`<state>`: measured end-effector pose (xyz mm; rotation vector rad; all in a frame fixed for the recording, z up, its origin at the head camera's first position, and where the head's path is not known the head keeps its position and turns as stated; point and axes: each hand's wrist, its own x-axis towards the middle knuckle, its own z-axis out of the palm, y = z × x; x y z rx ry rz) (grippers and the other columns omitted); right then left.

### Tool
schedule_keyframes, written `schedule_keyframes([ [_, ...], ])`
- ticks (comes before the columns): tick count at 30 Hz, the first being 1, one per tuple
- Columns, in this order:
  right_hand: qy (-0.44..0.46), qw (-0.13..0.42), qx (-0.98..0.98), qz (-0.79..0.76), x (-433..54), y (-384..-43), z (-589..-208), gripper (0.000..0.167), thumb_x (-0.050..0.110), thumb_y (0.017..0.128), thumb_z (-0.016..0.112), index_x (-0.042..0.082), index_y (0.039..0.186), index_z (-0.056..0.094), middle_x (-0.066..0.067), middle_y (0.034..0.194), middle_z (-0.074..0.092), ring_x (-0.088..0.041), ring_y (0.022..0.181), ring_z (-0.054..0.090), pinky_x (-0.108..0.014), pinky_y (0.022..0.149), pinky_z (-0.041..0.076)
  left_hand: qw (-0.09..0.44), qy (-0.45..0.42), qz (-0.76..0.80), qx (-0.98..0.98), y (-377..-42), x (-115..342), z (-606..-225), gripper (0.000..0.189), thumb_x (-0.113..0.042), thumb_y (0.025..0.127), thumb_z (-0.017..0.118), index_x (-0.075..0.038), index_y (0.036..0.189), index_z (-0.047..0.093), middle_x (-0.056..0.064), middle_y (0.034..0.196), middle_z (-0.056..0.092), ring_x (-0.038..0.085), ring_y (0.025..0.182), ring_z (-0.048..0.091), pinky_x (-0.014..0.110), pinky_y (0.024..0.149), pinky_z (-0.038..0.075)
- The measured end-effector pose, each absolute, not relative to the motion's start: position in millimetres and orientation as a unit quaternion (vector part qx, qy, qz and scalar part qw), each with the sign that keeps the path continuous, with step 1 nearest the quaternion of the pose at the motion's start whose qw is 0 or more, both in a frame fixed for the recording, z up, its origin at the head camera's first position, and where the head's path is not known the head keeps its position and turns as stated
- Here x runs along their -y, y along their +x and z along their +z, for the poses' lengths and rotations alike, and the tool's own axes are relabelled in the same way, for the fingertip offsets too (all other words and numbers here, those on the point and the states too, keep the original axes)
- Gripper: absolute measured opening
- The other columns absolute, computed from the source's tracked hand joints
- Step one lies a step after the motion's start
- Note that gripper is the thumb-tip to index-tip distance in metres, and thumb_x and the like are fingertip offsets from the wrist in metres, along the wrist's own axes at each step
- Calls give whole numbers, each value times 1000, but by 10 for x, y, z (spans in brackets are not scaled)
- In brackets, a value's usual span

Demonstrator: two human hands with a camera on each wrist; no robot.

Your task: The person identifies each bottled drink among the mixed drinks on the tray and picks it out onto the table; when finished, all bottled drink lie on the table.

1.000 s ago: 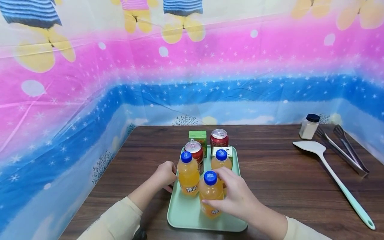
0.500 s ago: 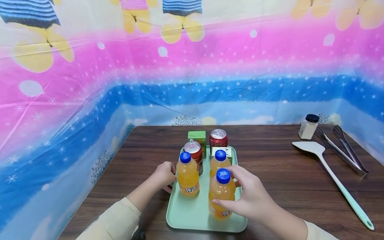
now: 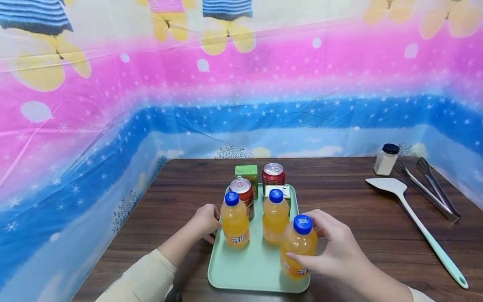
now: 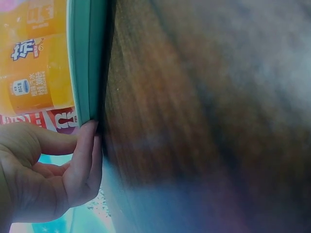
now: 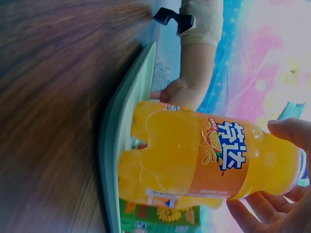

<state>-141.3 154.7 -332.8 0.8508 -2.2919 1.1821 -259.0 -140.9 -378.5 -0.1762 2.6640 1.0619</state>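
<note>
In the head view my right hand (image 3: 336, 243) grips an upright bottle of orange soda (image 3: 298, 247) with a blue cap, over the front right corner of a pale green tray (image 3: 241, 272). The right wrist view shows the thumb and fingers around the bottle's upper part, its base clear of the tray. My left hand (image 3: 206, 220) pinches the tray's left rim between thumb and fingers (image 4: 86, 150). Two more orange soda bottles stand on the tray, one on the left (image 3: 235, 224) and one on the right (image 3: 274, 222).
Behind the bottles are two red cans, one nearer (image 3: 247, 201) and one farther (image 3: 273, 176), a green carton (image 3: 247, 170) and a white-topped carton (image 3: 278, 192). To the right lie a spatula (image 3: 415, 209), metal tongs (image 3: 430, 188) and a black-lidded jar (image 3: 386, 161).
My right hand has carried its bottle rightward, from the tray's middle to its front right corner, uncovering the right-hand bottle behind. The left hand stays at the rim.
</note>
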Motion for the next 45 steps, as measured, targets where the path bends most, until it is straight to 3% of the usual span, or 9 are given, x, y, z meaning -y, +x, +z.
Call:
schedule_keyframes([
  [12, 257, 250, 849, 388, -1747, -1560, -3365, 56, 20, 59, 90, 16, 105, 59, 12, 96, 59, -7, 83, 60, -24, 62, 56, 134, -67, 365, -919, -2567, 1398, -3741, 15, 6, 82, 64, 1, 88, 51, 15, 81, 53, 25, 61, 60, 34, 44, 55],
  [20, 206, 246, 872, 369, -1873, -1796, -3371, 57, 21, 61, 89, 11, 108, 58, 4, 97, 60, -13, 81, 63, -22, 61, 55, 138, -54, 365, -919, -2573, 1407, -3773, 14, 7, 83, 63, 0, 88, 51, 14, 81, 53, 24, 62, 60, 33, 44, 55],
  [33, 157, 268, 884, 348, -2040, -2308, -3358, 55, 26, 72, 82, 2, 113, 54, -12, 99, 60, -29, 88, 60, -44, 64, 57, 137, -55, 366, -919, -2569, 1409, -3766, 15, 6, 83, 63, 0, 88, 51, 14, 81, 53, 24, 62, 60, 33, 44, 55],
  [45, 112, 238, 893, 365, -2100, -2738, -3404, 59, 30, 77, 78, -2, 118, 49, -19, 108, 56, -36, 97, 57, -53, 76, 53, 138, -49, 363, -920, -2569, 1418, -3770, 15, 6, 83, 64, 0, 88, 51, 14, 81, 53, 23, 63, 60, 32, 45, 55],
])
